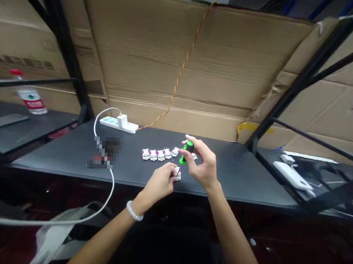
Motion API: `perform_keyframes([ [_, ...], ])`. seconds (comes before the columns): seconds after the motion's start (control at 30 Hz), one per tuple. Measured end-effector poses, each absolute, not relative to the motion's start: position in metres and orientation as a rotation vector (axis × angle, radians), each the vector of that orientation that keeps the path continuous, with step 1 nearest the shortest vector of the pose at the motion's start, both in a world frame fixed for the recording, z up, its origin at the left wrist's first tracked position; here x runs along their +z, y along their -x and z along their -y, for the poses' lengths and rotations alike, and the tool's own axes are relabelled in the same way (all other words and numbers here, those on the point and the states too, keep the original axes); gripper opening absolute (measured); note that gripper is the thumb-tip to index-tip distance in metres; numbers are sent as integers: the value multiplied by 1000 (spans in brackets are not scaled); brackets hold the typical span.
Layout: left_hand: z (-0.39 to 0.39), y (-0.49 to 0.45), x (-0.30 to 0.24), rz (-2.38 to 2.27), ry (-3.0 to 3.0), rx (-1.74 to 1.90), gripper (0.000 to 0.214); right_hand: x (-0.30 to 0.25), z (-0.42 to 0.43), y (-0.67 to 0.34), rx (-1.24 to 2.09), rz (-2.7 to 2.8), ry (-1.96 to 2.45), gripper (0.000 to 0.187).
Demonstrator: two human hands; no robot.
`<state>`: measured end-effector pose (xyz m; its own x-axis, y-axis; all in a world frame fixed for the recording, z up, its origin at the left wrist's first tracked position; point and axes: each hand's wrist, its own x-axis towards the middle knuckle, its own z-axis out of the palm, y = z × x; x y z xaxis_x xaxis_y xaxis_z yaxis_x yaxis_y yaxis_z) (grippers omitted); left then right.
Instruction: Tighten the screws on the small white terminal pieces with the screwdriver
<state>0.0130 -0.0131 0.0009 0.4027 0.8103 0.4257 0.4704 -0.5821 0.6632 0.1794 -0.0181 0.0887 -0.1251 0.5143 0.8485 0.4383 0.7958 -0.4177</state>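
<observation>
My right hand (202, 165) is closed around a small screwdriver (186, 151) with a green and black handle, its tip pointing down. My left hand (160, 182) pinches a small white and pink part (178, 173) just under that tip, above the near edge of the dark table (236, 178). A bead bracelet circles my left wrist. Behind my hands, a row of several similar white and pink parts (159, 154) lies on the table.
A white power strip (118, 123) with a plugged charger sits at the back left, its white cable looping off the table's front. A blurred dark object (104, 154) lies left of the parts. Cardboard boxes and black rack bars stand behind; a bottle (29, 94) at far left.
</observation>
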Motion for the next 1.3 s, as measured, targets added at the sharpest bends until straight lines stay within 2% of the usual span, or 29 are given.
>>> perform_keyframes([
  [0.1,13,-13,1,-1101,-2224,1039,23,91,17,-176,142,1788,743,40],
  [0.33,14,-14,2,-1113,-2240,1029,22,93,13,-172,-125,1728,765,37],
  [0.53,17,-16,4,-1132,-2225,1005,22,92,23,-186,150,1793,791,41],
  [0.9,18,-17,2,-1180,-2269,1008,23,89,18,-182,-5,1739,852,41],
  [1.17,17,-17,3,-1178,-2247,1009,24,93,22,-188,219,1827,746,42],
  [1.3,18,-17,3,-1205,-2278,987,23,95,20,-186,115,1797,807,37],
])
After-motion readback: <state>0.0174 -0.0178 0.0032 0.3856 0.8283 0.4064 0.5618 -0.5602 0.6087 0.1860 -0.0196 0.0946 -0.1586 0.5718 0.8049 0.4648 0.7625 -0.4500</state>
